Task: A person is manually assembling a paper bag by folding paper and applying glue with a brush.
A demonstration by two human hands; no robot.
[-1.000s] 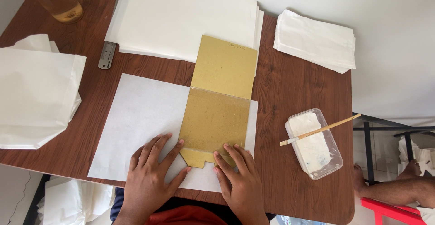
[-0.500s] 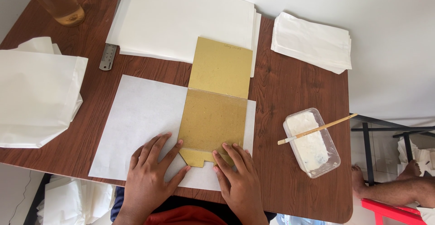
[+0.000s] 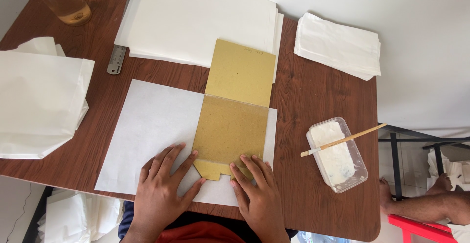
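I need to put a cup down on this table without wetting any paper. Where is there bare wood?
Bare table runs between the brown card and the paste tub, below the folded stack. A narrower strip lies between the white sheet and the left paper pile. The near edge is crowded by the left hand and right hand.

Both the left hand (image 3: pixel 164 186) and the right hand (image 3: pixel 257 194) are bare, with no rings or sleeves showing. A red garment (image 3: pixel 196 233) covers the lap, dark blue cloth (image 3: pixel 128 218) beside it.
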